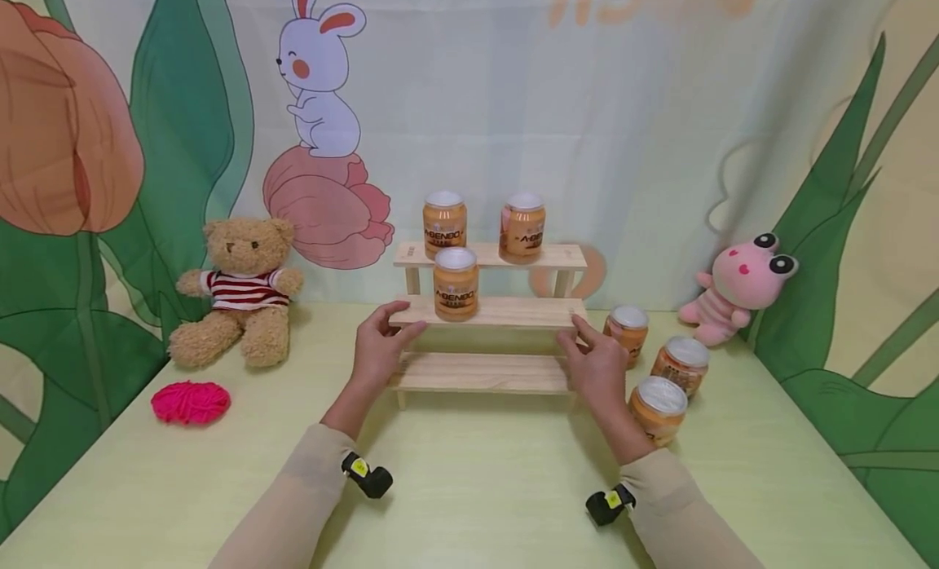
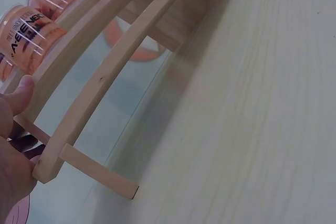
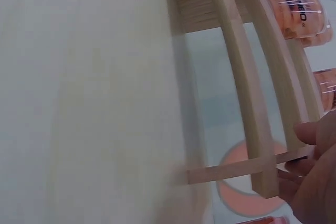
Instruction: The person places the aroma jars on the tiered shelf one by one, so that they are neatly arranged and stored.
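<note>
A three-tier wooden display rack (image 1: 487, 372) stands mid-table in the head view. My left hand (image 1: 376, 346) grips the left end of its middle board, thumb along the front edge and fingers behind. At the board's right end, my right hand (image 1: 600, 363) holds on in the same way. The thumbs also show on the board in both wrist views. One jar (image 1: 456, 285) with a white lid and orange label stands on the middle board, left of centre. Two similar jars, one on the left (image 1: 444, 225) and one on the right (image 1: 522, 228), stand on the top board.
Three more jars stand on the table right of the rack, the nearest jar (image 1: 658, 412) close to my right wrist. A teddy bear (image 1: 245, 296) and pink yarn (image 1: 191, 403) lie left. A pink plush frog (image 1: 741, 288) sits back right, before a printed cloth (image 1: 469, 96).
</note>
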A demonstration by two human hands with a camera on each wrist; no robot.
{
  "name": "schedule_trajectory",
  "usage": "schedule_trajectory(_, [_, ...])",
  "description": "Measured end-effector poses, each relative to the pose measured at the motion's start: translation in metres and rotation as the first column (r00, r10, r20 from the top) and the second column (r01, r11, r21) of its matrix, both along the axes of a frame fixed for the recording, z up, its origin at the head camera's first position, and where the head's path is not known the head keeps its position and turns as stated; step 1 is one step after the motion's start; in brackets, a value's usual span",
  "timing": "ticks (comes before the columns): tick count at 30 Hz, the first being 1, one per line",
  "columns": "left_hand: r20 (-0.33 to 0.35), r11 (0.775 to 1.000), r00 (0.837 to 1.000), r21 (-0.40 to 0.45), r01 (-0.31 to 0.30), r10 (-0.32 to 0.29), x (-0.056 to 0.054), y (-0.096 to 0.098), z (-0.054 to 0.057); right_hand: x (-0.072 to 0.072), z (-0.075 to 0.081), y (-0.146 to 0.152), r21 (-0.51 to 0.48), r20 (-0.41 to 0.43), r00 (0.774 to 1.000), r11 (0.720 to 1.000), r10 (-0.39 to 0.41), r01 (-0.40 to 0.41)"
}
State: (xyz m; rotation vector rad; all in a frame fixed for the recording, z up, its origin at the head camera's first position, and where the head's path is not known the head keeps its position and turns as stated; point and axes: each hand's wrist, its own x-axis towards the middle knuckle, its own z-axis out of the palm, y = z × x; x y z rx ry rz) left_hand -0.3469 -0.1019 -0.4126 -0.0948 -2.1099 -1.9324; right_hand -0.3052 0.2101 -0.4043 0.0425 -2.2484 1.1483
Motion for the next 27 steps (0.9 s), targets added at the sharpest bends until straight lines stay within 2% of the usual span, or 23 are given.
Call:
schedule_trajectory(3, [0.003,1.0,1.0,0.001,0.001,-0.001,0.001,0.0,0.0,0.007,0.016,0.004,0.073,0.139,0.987,0.993,0.084,-0.094])
schedule_trajectory(7, [0.007,1.0,1.0,0.003,0.01,-0.01,0.001,0.0,-0.001,0.023,0.053,0.014,0.177,0.352,0.92,0.954,0.17,-0.244])
schedule_trajectory(10, [0.01,1.0,1.0,0.001,0.005,-0.005,0.0,-0.001,-0.002,0.032,0.076,0.022,0.199,0.428,0.881,0.93,0.202,-0.309])
schedule_trajectory(12, [0.01,1.0,1.0,0.0,-0.002,0.002,-0.001,-0.001,-0.002,0.034,0.084,0.03,0.178,0.44,0.867,0.924,0.233,-0.338])
schedule_trajectory(15, [0.013,1.0,1.0,0.002,-0.008,0.007,-0.002,-0.002,0.0,0.033,0.088,0.048,0.155,0.434,0.857,0.913,0.279,-0.376])
schedule_trajectory(21, [0.018,1.0,1.0,-0.007,-0.004,0.004,-0.003,-0.003,-0.004,0.036,0.092,0.09,0.181,0.414,0.836,0.868,0.359,-0.462])
schedule_trajectory(24, [0.014,1.0,1.0,-0.011,-0.005,0.005,-0.003,-0.003,-0.004,0.038,0.092,0.112,0.167,0.404,0.826,0.855,0.394,-0.49])
schedule_trajectory(27, [0.009,1.0,1.0,-0.011,-0.006,0.006,-0.003,-0.003,-0.004,0.037,0.086,0.134,0.155,0.411,0.821,0.857,0.397,-0.492])
